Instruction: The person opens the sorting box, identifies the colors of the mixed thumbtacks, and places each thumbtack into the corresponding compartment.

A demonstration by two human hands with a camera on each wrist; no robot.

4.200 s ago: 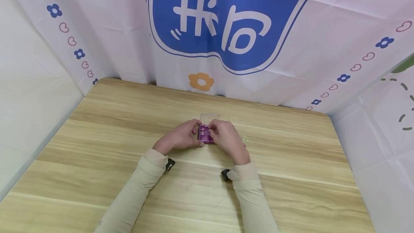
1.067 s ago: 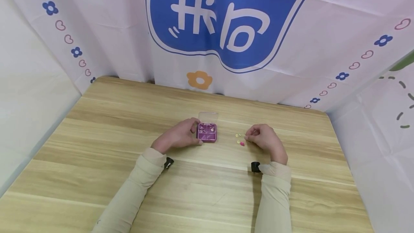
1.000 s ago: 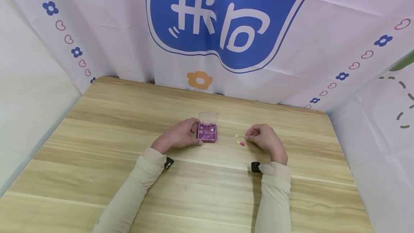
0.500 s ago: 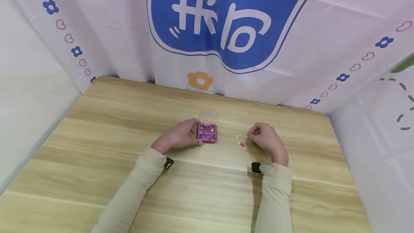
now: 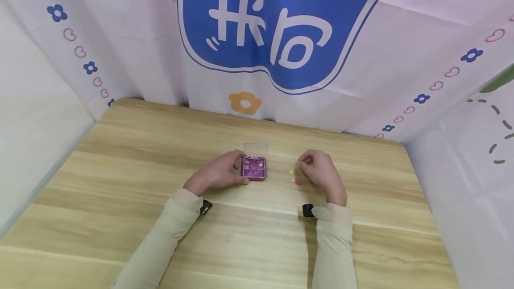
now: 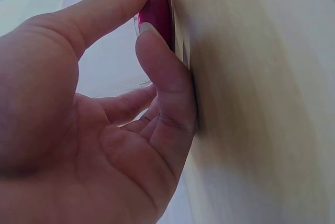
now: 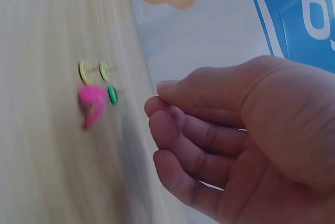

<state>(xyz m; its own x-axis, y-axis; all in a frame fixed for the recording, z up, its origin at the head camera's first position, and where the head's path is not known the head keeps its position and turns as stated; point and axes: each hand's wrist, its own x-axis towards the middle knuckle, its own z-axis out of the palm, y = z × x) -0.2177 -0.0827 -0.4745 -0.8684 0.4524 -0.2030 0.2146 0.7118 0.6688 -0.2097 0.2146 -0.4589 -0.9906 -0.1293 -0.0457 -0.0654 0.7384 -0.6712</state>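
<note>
My left hand (image 5: 218, 172) holds the left side of a small purple compartment box (image 5: 254, 174), thumb at the near edge and fingers at the far edge. Its clear lid (image 5: 255, 149) stands raised at the back. Small stud-like pieces lie in the two far compartments. In the left wrist view, fingertips touch the box's magenta side (image 6: 156, 12). My right hand (image 5: 321, 172) hovers beside several stud earrings, its thumb and index fingertips together on a tiny pale piece, barely visible. A pink flamingo-shaped stud (image 7: 92, 95), a green disc stud (image 7: 113, 94) and two yellow disc studs (image 7: 85, 72) lie on the table.
The wood-grain table (image 5: 249, 244) extends around both hands. A white printed curtain (image 5: 144, 57) hangs along its far edge, with pale sheets at either side. A black strap (image 5: 308, 210) is at my right wrist, with another on the left.
Over the last seconds my right hand moved from above the box to the studs at the right. In the last half second it shifted slightly left. The left hand stayed on the box.
</note>
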